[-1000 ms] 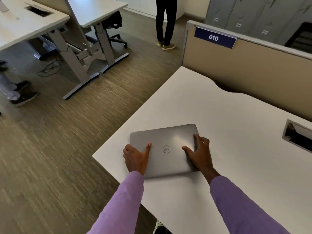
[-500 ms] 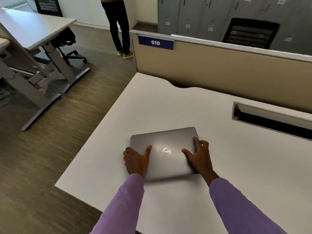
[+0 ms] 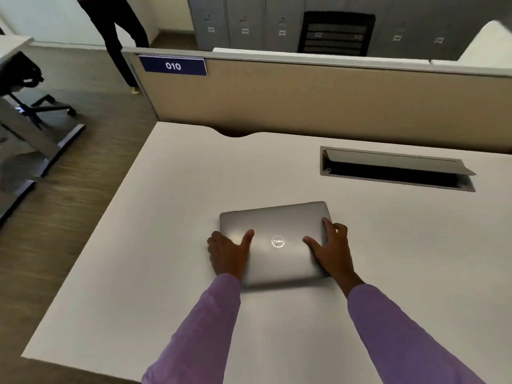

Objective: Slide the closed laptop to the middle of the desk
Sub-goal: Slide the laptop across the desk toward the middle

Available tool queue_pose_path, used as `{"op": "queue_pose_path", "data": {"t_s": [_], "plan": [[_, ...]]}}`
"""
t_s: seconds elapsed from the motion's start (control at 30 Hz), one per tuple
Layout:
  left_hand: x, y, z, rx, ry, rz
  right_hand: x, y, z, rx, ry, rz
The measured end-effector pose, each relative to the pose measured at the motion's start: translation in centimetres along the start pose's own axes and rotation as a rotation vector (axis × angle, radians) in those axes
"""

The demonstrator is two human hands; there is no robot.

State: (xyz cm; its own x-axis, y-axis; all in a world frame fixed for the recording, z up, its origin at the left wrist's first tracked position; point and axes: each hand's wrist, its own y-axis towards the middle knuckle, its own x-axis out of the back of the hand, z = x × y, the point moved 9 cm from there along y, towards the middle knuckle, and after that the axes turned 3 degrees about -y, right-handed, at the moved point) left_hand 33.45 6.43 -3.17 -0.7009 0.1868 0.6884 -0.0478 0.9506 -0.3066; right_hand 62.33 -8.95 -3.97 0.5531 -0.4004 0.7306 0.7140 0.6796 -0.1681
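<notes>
The closed grey laptop (image 3: pixel 277 242) lies flat on the white table (image 3: pixel 166 217), lid up, with a round logo at the middle of the lid. It sits in the middle of the visible tabletop, well in from the left edge and nearer the person than the far partition.

The left hand (image 3: pixel 228 254) grips the laptop's near left side: its thumb lies on the lid and its fingers curl around the left edge. The right hand (image 3: pixel 331 252) clasps the near right side the same way, thumb laid on the lid towards the logo, fingers spread along and over the right edge. Both arms wear purple sleeves (image 3: pixel 199 328).

To the far right of the laptop, a long cable slot (image 3: pixel 393 169) is set into the table, its flap tilted open. Behind the table stands a beige partition (image 3: pixel 304 101) with a blue sign (image 3: pixel 173 65) reading 010 at its left end. Beyond it are grey lockers (image 3: pixel 243 23). At far left, on the wood-patterned floor (image 3: pixel 55 231), a person's dark-trousered legs (image 3: pixel 116 31) stand beside the partition's end, and an office chair (image 3: pixel 25 81) sits by another table.
</notes>
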Motion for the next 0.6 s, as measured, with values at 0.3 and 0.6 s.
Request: {"op": "queue_pose_path", "data": {"t_s": [0.3,0.6], "plan": [[-1.2,-0.8,-1.0,-0.002,0.047,-0.006,0.5,2.3,-0.9,0.014,-0.036,0.030],[-1.1,0.0,-1.1,-0.030,0.216,-0.029,-0.5,2.7,-0.4,0.018,-0.103,0.021]]}}
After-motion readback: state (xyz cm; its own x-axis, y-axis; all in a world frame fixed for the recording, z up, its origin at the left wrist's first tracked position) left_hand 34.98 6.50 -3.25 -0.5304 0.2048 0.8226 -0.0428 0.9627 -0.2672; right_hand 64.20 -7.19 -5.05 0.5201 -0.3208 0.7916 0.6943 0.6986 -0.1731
